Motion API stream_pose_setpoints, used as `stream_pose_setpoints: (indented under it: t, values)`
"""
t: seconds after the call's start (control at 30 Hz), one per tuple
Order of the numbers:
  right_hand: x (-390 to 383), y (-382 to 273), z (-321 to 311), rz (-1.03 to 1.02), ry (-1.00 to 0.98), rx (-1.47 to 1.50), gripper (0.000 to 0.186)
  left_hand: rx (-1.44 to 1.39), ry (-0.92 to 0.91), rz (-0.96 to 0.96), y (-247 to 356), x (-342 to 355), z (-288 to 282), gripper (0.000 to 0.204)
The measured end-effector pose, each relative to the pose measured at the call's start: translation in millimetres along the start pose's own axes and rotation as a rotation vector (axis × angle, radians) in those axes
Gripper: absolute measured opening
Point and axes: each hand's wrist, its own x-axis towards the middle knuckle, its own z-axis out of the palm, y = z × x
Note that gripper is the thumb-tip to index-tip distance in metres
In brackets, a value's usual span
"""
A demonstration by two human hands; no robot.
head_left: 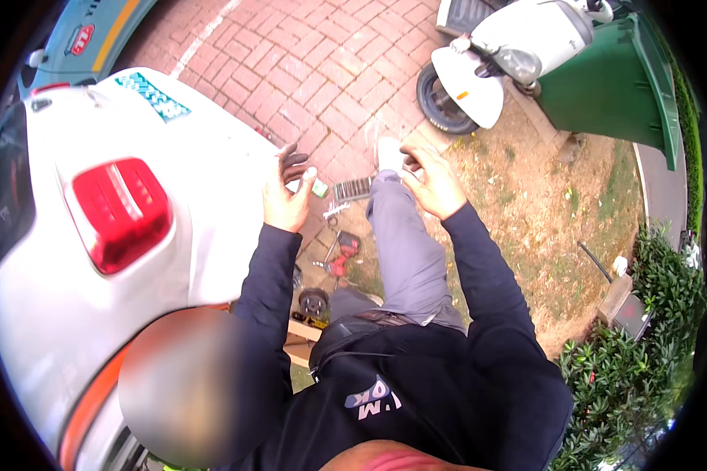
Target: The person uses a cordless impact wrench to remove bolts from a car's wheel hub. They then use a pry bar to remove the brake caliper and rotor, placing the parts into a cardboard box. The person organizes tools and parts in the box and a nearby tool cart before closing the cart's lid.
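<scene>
Right up at the lens: chin (401,458) and dark sweatshirt (440,369), nearer than the red drill (337,264) down on the ground. Straight to the grip! Seeing the left hand (287,206) raised beyond the drill and to its left, thumb parted wide from curled fingers, nothing visibly held. Across to the right hand (437,187), beyond the drill and to its right, fingers bent, narrower gap to the thumb, apparently empty too. Reading this as a pause between handlings, with no tool taken up; judging any pick-up from here to call for lowering one hand to the drill, fingers around the handle. Check the pose: reaching forward with dark-sleeved forearms (483,259) on either side of the drill, palms roughly inward, hands well apart. Outward now: metal tools (336,210) just beyond the drill, slotted tray (353,190) farther past, black wheel-like part (314,301) nearer the body than the drill, trousered leg (408,251) to its right. Farther out, white car (228,173) left of the drill; scooter (526,33) and green bin (605,94) far beyond, to its right.
</scene>
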Motion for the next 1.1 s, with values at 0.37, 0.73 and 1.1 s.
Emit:
stream_pose_setpoints:
  t: [0.37, 0.73, 1.1]
  values:
    - [367, -37, -256, 0.105, 0.174, 0.322, 0.038, -1.222, 0.298, -0.392, 214, 499, 86, 0.045]
    - [829, -88, -534, -0.328, 0.718, 0.005, 0.045, -0.662, 0.415, 0.13, 417, 950, 99, 0.037]
    - [1034, 84, -784, 0.125, 1.087, 0.035, 0.045, -0.832, -0.314, 0.036, 668, 1427, 385, 0.039]
